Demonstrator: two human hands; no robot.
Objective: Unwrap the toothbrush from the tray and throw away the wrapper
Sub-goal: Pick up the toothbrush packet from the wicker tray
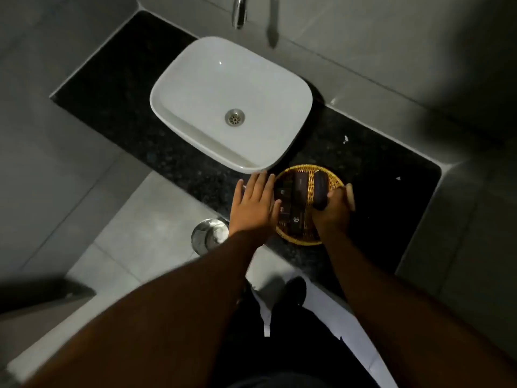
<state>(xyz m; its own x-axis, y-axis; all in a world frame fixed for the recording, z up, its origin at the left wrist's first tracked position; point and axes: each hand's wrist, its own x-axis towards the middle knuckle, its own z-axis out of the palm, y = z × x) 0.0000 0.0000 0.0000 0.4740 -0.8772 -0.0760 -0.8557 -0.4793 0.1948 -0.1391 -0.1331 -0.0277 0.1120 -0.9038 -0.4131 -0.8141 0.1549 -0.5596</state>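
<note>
A round wicker tray [334,177] sits on the black counter, just in front of the sink. It holds several dark packets and tubes; which one is the wrapped toothbrush I cannot tell. My left hand [256,205] lies flat with fingers spread against the tray's left rim, thumb over a dark packet [296,221]. My right hand [333,210] is closed around the near end of a dark rounded tube [320,186] at the tray's right side. A pale object [351,196] sticks out beside that hand.
A white basin [195,88] stands on the black granite counter [391,197], with a chrome tap [240,12] on the wall above. A shiny round metal bin [208,233] stands on the grey tiled floor, below the counter's front edge and left of my arms.
</note>
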